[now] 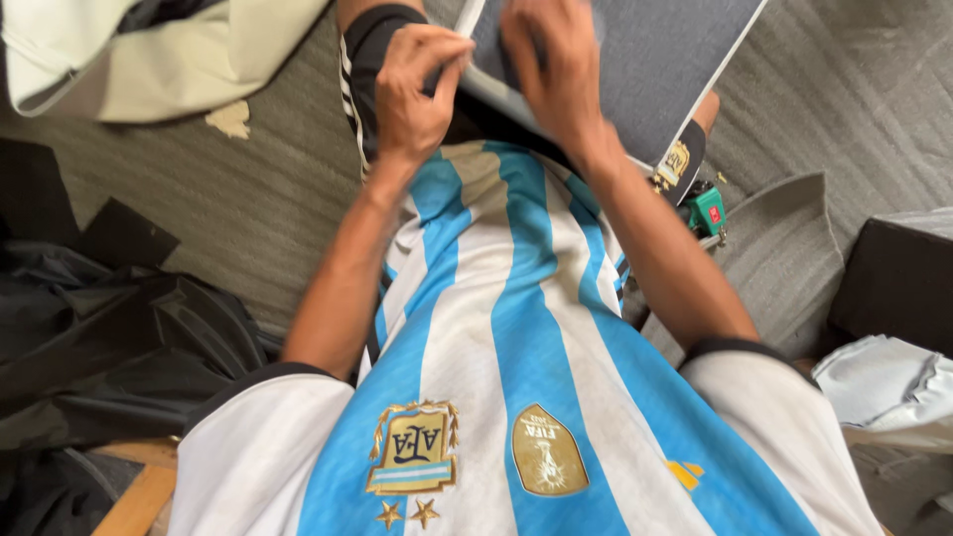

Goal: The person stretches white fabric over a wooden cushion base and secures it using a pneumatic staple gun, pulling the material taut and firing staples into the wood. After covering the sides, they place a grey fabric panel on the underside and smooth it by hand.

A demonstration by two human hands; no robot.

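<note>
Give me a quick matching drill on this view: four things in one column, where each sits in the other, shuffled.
Things:
1. left hand
2. right hand
3. green tool
4. black cloth

Places:
A. on the floor beside the right forearm, just below the panel's corner
B. heaped at the left edge of the view
C. gripping the panel's near edge
D. pressed flat on the panel's grey face

Pairs: 1-C, 2-D, 3-A, 4-B
</note>
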